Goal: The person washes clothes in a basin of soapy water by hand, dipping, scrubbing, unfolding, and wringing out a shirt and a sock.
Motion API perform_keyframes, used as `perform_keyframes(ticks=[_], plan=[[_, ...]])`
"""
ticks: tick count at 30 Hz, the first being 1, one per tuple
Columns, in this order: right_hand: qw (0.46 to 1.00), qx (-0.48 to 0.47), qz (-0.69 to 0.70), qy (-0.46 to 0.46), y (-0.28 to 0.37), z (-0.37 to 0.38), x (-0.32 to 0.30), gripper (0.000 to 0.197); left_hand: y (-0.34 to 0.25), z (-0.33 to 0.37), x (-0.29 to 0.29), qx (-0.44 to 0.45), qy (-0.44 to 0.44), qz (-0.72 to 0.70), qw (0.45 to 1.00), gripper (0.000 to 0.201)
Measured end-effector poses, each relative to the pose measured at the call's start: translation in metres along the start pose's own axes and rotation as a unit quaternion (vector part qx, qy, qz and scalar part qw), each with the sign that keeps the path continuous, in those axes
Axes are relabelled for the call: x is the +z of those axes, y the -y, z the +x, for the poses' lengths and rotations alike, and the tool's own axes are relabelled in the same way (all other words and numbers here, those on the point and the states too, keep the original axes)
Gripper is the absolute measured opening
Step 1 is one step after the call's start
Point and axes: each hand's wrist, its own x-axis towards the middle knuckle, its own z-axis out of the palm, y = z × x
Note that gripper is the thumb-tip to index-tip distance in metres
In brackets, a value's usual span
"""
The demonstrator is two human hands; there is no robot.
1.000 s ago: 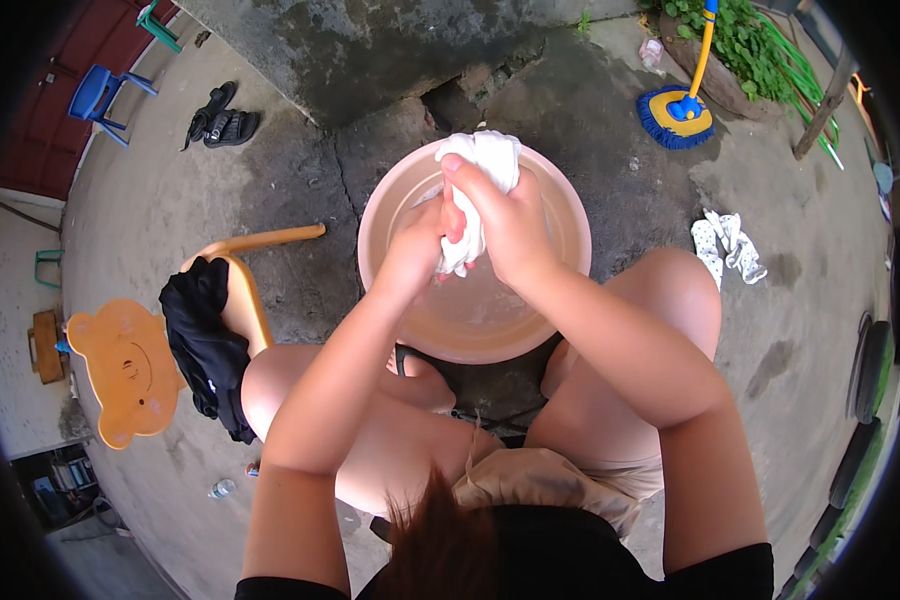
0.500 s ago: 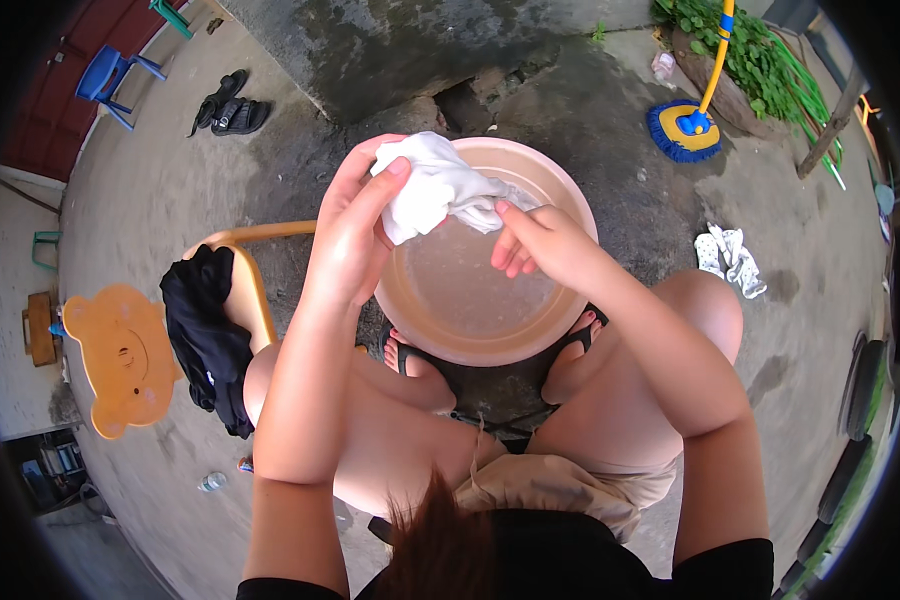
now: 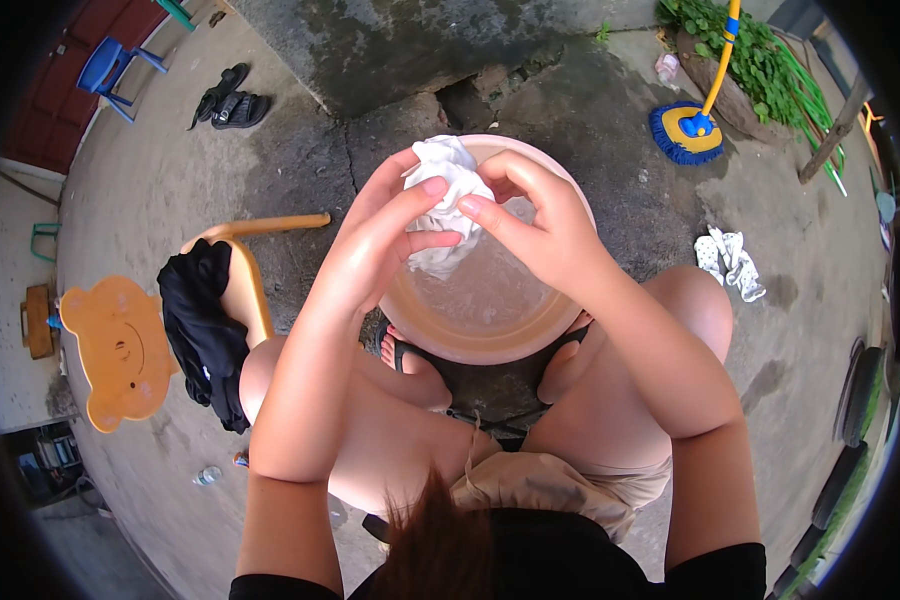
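Head view — both hands' fingers closed on white cloth over pink basin.

Both hands have come back together over the pink basin: half a second earlier the left hand alone held the white cloth up and to the left, the right hand apart. Now both grip it bunched above the water, nearer the middle.
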Motion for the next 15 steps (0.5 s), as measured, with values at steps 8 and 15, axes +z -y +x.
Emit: perform_keyframes(ticks=[8,15], plan=[[0.959,0.177,0.223,0.001,0.007,-0.004,-0.007,0.034,-0.006,-0.002,-0.002,-0.004,0.057,0.12,0.991,0.043],[0.882,0.242,0.4,-0.051,0.01,-0.001,-0.016,0.041,-0.001,-0.001,-0.01,0.075,0.065,0.23,0.968,0.029]])
